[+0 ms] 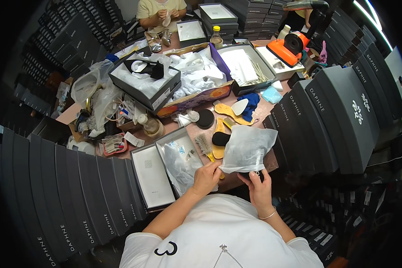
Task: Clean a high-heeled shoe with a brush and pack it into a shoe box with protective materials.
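Note:
My left hand [205,177] pinches the near left corner of a translucent white dust bag [249,145], fingers closed. The bag spreads out flat in front of me. At its near edge my right hand [260,190] grips a black shoe [245,175] with a small silvery ornament; most of the shoe is hidden by the bag and fingers. Left of my hands, an open shoe box [169,142] holds another whitish bag, its white-lined lid [152,174] beside it. A bristle brush [204,145] with a yellow handle lies between box and bag.
Tall stacks of dark shoe boxes stand left [76,192] and right [339,116]. Ahead are a purple carton [196,105] of white tissue, a black round tin [205,119], yellow shoe-shaped pads [232,113], a blue cloth [250,107] and an orange device [286,48]. A co-worker [161,12] sits opposite.

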Motion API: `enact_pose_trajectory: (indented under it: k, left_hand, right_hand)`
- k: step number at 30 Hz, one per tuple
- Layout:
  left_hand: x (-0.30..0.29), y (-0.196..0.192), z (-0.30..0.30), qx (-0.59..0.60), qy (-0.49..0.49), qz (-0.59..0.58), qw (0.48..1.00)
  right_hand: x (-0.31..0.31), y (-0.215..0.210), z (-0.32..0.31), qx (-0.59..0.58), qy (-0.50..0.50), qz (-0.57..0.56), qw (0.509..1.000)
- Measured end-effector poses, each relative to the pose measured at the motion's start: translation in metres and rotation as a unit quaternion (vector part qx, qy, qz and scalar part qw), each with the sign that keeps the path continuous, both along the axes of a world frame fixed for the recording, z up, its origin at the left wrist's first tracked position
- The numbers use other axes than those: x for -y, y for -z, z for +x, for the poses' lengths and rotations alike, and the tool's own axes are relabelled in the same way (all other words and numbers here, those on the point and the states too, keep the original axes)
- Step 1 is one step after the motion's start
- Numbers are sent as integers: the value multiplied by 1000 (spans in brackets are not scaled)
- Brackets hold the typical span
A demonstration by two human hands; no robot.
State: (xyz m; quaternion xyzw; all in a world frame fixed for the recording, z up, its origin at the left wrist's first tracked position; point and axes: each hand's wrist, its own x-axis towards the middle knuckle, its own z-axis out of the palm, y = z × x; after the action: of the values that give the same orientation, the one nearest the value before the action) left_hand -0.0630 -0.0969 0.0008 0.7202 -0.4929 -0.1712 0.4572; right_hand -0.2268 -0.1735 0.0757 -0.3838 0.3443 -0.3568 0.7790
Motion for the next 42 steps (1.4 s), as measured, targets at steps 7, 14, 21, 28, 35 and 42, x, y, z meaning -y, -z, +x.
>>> enact_pose_trajectory:
  k: [7,14,21,28,35,42]
  left_hand:
    - [-7,15,-12,-146,40,68,986]
    - [-7,4,-33,-433,54,8,900]
    - [9,-1,-33,-671,-89,-81,731]
    - [-5,33,-22,-430,-55,18,901]
    - [18,-22,-14,-244,-162,-147,945]
    - [3,-31,-6,1,32,-120,992]
  right_hand:
    - [-3,12,5,53,18,70,996]
    - [-3,18,-6,-77,-80,-18,994]
    - [-14,20,-5,-196,-85,-183,960]
    - [-2,0,6,98,42,18,994]
    - [-15,16,3,-12,-23,30,999]
    - [-3,20,3,109,46,96,988]
